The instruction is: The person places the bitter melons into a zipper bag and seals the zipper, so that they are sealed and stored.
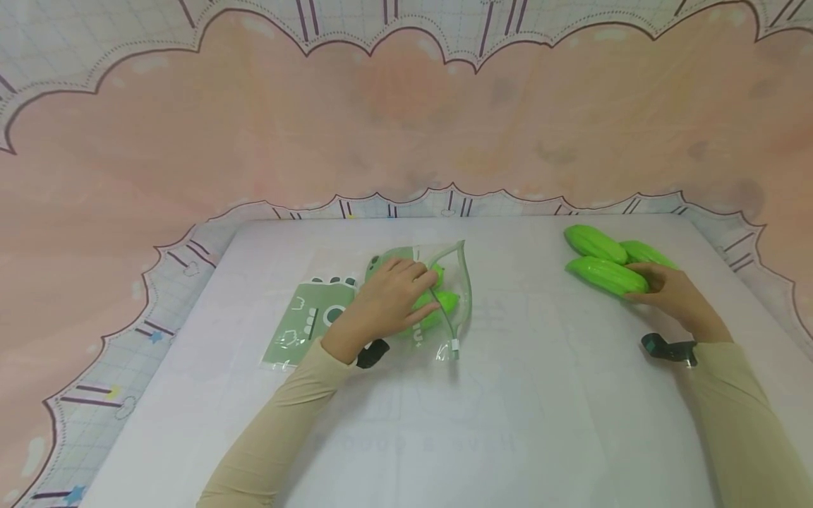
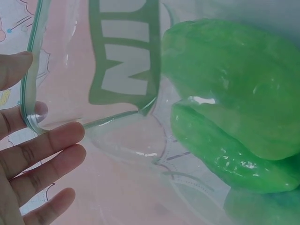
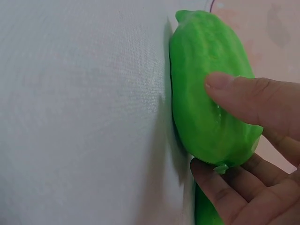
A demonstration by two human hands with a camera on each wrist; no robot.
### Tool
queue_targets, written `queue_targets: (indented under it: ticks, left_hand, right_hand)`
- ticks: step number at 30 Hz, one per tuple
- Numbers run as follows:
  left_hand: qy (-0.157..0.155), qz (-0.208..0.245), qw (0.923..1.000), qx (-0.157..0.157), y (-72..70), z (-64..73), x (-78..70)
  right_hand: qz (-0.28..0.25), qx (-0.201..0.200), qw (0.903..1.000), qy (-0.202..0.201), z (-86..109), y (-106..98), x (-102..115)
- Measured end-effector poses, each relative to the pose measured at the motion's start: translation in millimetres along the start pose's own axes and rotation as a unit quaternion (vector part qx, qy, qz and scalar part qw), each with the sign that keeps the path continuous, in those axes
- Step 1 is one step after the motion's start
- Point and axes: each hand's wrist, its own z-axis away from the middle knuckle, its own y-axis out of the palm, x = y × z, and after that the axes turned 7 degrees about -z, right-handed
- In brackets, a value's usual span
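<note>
My left hand (image 1: 390, 300) holds the mouth of a clear zip bag (image 1: 467, 282) with a green zip edge and a white slider. In the left wrist view its thumb and fingers are at the bag's rim (image 2: 29, 79), which gapes. Green ridged gourds (image 2: 234, 84) lie inside the bag, partly behind the film. At the right, my right hand (image 1: 673, 296) grips one end of a bright green ridged gourd (image 1: 603, 275), thumb on one side and fingers under the stem end (image 3: 220, 168). Two more gourds (image 1: 593, 242) lie just behind it.
Left of the bag lies a flat green printed bag (image 1: 292, 331), partly covered by my left forearm. Everything rests on a white tabletop (image 1: 508, 402). A patterned pink cloth (image 1: 406, 127) stands behind the table's far edge.
</note>
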Motion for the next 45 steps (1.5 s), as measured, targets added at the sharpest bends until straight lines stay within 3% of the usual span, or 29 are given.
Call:
queue_targets:
  ticks: [20, 35, 45]
  left_hand:
    - [0.002, 0.0, 1.0, -0.001, 1.3, 0.4, 0.3]
    - [0.047, -0.043, 0.9945, -0.083, 15.9, 1.4, 5.5]
    - [0.026, -0.029, 0.9969, -0.068, 18.0, 2.3, 4.8]
  right_hand:
    - [0.002, -0.008, 1.0, 0.005, 2.4, 2, 4]
    - [-0.003, -0.007, 1.0, 0.004, 1.5, 2, 1]
    - [-0.003, -0.003, 1.0, 0.006, 2.9, 3, 3]
